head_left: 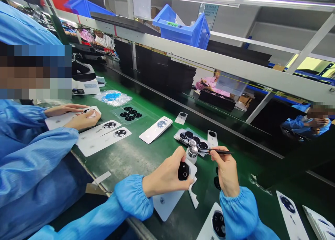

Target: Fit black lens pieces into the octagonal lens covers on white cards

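Note:
My left hand (169,173) is closed on the upper part of a white phone back panel (167,207), with fingers around its black round camera piece (183,171). A torn white strip (193,194) hangs beside that panel. In my right hand (226,168), dark tweezers (221,151) are pinched between thumb and fingers, pointing left. Their tips are near a small metal-topped bottle (192,154), which stands just beyond my left hand. Behind the bottle lies a clear tray with black camera pieces (188,134).
Nearby lie a stack of white panels (155,129), bagged black discs (130,113) and more panels (292,214) at the right. On the left, a co-worker's hands (83,119) hold a panel. Blue bins (183,29) sit on the shelf beyond.

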A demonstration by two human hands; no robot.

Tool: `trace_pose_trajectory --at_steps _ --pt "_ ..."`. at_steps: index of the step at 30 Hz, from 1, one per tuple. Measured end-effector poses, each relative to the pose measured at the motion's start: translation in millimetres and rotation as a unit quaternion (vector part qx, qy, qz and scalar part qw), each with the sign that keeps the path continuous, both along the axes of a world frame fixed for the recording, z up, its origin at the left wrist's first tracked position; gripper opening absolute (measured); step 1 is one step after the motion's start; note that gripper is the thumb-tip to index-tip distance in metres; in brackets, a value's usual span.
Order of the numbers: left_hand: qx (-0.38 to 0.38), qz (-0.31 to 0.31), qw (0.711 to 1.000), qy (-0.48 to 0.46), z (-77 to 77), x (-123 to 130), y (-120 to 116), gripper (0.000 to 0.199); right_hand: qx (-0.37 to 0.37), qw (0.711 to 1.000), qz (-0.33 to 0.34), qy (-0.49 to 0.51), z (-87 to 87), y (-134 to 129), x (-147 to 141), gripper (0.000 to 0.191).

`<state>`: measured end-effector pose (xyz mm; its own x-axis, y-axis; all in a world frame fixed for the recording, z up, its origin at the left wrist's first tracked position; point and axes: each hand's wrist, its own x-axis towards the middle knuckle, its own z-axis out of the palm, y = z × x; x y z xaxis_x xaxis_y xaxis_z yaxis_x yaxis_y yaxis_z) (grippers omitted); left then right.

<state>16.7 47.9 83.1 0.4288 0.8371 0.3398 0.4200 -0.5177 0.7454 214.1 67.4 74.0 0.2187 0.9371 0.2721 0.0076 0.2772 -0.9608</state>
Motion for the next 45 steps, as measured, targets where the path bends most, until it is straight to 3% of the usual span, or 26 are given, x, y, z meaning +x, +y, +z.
trace_pose_trajectory --at_steps 4,9,21,45 --pt "-0.016 -0.005 1.0 -0.006 0.9 3.7 -0.8 0.038 0.016 0.997 0.027 -0.067 17.0 -34.3 0.8 0.018" --pt "-0.016 -0.012 1.0 -0.014 2.6 9.4 -2.6 0.038 0.025 0.989 0.05 -0.139 15.1 -53.2 -2.4 0.013" --pt "-0.006 -0.025 1.0 -0.014 4.6 11.0 -3.4 0.037 0.067 0.974 0.069 -0.204 16.2 -54.8 -2.4 0.007" --pt "-0.008 -0.009 1.0 -0.001 7.4 12.3 -2.9 0.04 0.092 0.966 0.088 -0.224 16.4 -54.9 -1.6 0.006"
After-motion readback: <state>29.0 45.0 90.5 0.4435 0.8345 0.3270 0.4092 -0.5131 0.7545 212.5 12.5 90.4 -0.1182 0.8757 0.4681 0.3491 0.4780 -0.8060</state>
